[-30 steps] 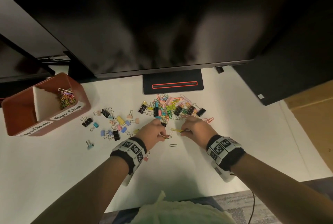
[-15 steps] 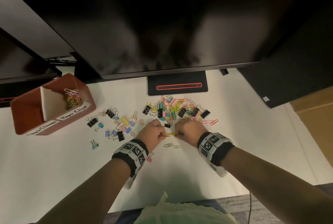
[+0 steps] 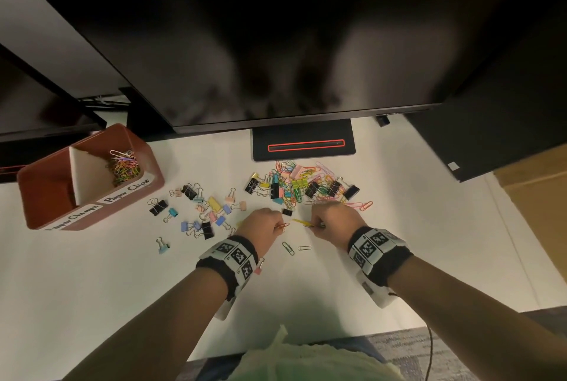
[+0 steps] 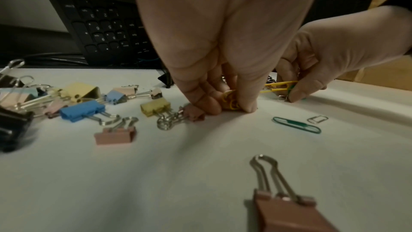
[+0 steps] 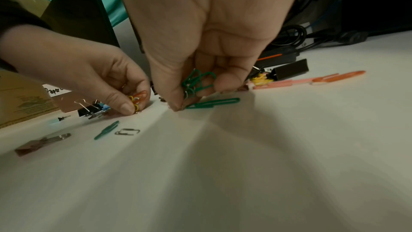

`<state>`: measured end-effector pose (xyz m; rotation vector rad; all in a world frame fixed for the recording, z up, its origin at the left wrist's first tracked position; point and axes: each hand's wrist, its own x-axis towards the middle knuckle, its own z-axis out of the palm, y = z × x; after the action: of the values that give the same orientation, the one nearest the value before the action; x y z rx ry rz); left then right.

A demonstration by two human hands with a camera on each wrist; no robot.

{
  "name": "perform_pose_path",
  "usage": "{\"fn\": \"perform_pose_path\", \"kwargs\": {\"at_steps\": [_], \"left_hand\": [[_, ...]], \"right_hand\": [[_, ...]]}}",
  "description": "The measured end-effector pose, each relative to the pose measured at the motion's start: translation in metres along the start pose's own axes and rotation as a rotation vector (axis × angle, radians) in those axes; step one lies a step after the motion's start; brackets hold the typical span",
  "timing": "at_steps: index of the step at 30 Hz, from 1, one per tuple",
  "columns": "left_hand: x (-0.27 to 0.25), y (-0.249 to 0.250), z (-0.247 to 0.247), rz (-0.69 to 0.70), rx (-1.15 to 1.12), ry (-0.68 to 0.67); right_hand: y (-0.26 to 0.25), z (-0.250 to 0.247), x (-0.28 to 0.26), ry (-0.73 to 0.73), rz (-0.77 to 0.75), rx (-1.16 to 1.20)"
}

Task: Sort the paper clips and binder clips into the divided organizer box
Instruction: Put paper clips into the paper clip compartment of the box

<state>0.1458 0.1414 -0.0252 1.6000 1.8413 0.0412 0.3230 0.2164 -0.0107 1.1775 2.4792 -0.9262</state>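
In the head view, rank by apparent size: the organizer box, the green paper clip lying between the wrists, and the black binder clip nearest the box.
1. Organizer box, by far the largest.
2. Black binder clip.
3. Green paper clip, thin wire; its length looks close to the binder clip's.

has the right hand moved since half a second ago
Yes: the right hand shifted rightward, further from the loose silver paper clip lying below it.

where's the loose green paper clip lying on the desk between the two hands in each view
Head: the green paper clip lies just below the gap between the hands.
Left wrist: right of centre, on the desk.
Right wrist: lower left, under the left hand.
Shared landmark: the small silver paper clip right beside it, also seen in the left wrist and right wrist views.
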Motion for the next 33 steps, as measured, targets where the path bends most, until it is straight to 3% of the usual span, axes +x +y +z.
{"fn": "perform_pose_path", "kwargs": {"at_steps": [10, 14, 17, 21, 26, 28, 31, 33], "left_hand": [[-0.002, -0.006, 0.002, 0.053, 0.168, -0.093], [-0.015, -0.013, -0.022, 0.04, -0.109, 0.06], [-0.033, -0.038, -0.063, -0.004, -0.275, 0.269], [-0.059, -0.11, -0.132, -0.189, -0.303, 0.499], [-0.077, -0.191, -0.187, -0.491, -0.275, 0.561], [-0.076, -0.205, -0.193, -0.512, -0.377, 0.538], [-0.076, -0.211, -0.197, -0.499, -0.233, 0.357], [-0.078, -0.211, -0.201, -0.484, -0.183, 0.333]], "right_hand": [[-0.006, -0.007, -0.011, 0.083, 0.044, 0.012], [-0.033, -0.024, -0.002, 0.171, -0.029, 0.014], [-0.078, -0.042, 0.018, 0.23, -0.146, 0.024], [-0.171, -0.056, 0.063, 0.269, -0.309, 0.085], [-0.286, -0.054, 0.123, 0.262, -0.349, 0.164], [-0.317, -0.048, 0.149, 0.187, -0.285, 0.157], [-0.336, -0.035, 0.179, 0.11, -0.168, 0.181], [-0.336, -0.028, 0.184, 0.109, -0.163, 0.216]]}}
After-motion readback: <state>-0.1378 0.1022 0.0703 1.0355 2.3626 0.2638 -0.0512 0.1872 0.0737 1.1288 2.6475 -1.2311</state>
